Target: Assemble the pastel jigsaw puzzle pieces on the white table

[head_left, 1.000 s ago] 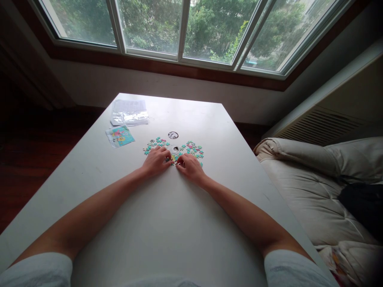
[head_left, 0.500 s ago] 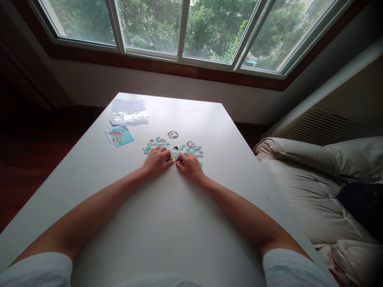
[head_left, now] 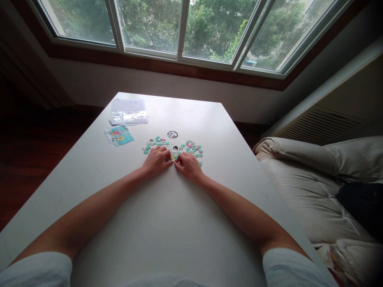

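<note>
Nearest the camera, two white short sleeves framed the bottom of the view, and both bare forearms lay stretched forward along the white table (head_left: 167, 223). The arms converged toward the middle of the tabletop, where the two hands met.

The left hand (head_left: 156, 160) rested palm down, its fingers curled and held close together, the tips pressing down at the near edge of a scatter of small jigsaw puzzle pieces (head_left: 193, 148). The right hand (head_left: 188, 166) lay just beside it, also palm down with fingers bunched, its fingertips nearly touching those of the left. Between the fingertips sat a yellowish piece (head_left: 172, 158); whether either hand pinched it or only pressed on it could not be told, as it was too small.

The teal and pink pieces spread in two loose clusters, one just beyond the left hand and one just beyond the right. Between the clusters, touching the far side of the fingertips, lay a small round lid-like disc (head_left: 174, 149), and a second similar disc (head_left: 172, 134) lay a little farther back.

Toward the far left of the table lay a colourful picture card (head_left: 119, 135), and behind it a clear plastic bag with paper (head_left: 129, 112).

To the right of the table stood a cream cushioned sofa (head_left: 302, 179). Beyond everything, a wide window (head_left: 185, 28) showed green trees.
</note>
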The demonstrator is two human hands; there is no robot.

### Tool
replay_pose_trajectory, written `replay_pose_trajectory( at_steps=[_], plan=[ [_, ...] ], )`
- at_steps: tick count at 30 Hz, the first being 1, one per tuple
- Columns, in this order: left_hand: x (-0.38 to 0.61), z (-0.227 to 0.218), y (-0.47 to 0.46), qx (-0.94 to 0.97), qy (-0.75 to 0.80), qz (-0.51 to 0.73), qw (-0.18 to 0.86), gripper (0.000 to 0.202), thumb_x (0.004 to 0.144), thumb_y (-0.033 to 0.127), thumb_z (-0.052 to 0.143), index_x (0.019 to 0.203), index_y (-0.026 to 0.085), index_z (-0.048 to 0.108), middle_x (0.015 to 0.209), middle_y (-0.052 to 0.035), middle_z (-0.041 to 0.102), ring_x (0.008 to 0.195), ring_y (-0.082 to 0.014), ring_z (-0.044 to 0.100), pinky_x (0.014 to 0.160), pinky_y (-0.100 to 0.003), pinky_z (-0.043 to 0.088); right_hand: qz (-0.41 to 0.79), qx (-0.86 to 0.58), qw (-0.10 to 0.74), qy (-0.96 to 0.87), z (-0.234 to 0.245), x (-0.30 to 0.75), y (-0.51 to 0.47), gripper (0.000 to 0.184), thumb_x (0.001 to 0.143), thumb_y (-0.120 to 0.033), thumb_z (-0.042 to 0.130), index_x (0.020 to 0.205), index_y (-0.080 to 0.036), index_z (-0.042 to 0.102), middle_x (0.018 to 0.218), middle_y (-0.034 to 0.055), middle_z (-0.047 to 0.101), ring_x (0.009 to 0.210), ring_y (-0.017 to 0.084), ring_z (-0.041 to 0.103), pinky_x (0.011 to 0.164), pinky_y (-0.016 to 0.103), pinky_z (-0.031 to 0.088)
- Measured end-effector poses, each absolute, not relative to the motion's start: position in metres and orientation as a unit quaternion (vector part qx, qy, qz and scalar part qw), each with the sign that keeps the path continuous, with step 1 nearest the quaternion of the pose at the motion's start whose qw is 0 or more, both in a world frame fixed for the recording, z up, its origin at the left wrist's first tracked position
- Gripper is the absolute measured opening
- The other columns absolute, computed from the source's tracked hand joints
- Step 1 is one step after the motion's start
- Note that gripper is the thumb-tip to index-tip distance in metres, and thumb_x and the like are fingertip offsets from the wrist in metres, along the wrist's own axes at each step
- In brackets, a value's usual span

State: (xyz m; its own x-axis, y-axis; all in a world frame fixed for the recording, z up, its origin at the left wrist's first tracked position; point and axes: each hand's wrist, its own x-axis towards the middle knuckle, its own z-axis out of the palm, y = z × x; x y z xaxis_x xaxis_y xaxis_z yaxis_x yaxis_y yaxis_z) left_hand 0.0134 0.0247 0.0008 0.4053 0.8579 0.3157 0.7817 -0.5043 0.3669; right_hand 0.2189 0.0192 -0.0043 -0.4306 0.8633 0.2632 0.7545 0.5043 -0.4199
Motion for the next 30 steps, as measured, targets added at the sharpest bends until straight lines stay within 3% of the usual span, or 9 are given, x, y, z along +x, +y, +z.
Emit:
replay_pose_trajectory(
  at_steps=[19,25,30],
  plan=[
    [0.008,-0.001,0.029,0.855,0.443,0.252,0.098,0.011,0.092,0.028,0.064,0.09,0.028,0.076,0.094,-0.0038,0.067,0.095,-0.0227,0.055,0.094,-0.04,0.041,0.136,-0.469,0.239,-0.839,-0.002,0.227,0.022,0.015,0.094,-0.027,0.059,0.082,-0.022,0.066,0.083,0.003,0.062,0.084,0.018,0.053,0.078,0.03,0.038],
    [0.007,-0.001,0.03,0.873,0.413,0.241,0.093,0.019,0.094,0.024,0.061,0.099,0.031,0.077,0.1,-0.0032,0.068,0.097,-0.0212,0.057,0.091,-0.037,0.041,0.127,-0.48,0.298,-0.815,0.003,0.236,0.029,0.015,0.091,-0.025,0.058,0.078,-0.021,0.065,0.078,0.0017,0.065,0.076,0.017,0.055,0.078,0.029,0.04],
    [0.004,0.012,0.025,0.909,0.366,0.192,0.047,0.022,0.099,0.031,0.054,0.101,0.031,0.076,0.099,-0.0034,0.068,0.092,-0.0195,0.059,0.091,-0.038,0.038,0.142,-0.542,0.362,-0.745,0.004,0.258,0.05,0.019,0.09,-0.031,0.055,0.079,-0.021,0.067,0.075,0.0014,0.067,0.071,0.017,0.058,0.073,0.029,0.043]
  ],
)
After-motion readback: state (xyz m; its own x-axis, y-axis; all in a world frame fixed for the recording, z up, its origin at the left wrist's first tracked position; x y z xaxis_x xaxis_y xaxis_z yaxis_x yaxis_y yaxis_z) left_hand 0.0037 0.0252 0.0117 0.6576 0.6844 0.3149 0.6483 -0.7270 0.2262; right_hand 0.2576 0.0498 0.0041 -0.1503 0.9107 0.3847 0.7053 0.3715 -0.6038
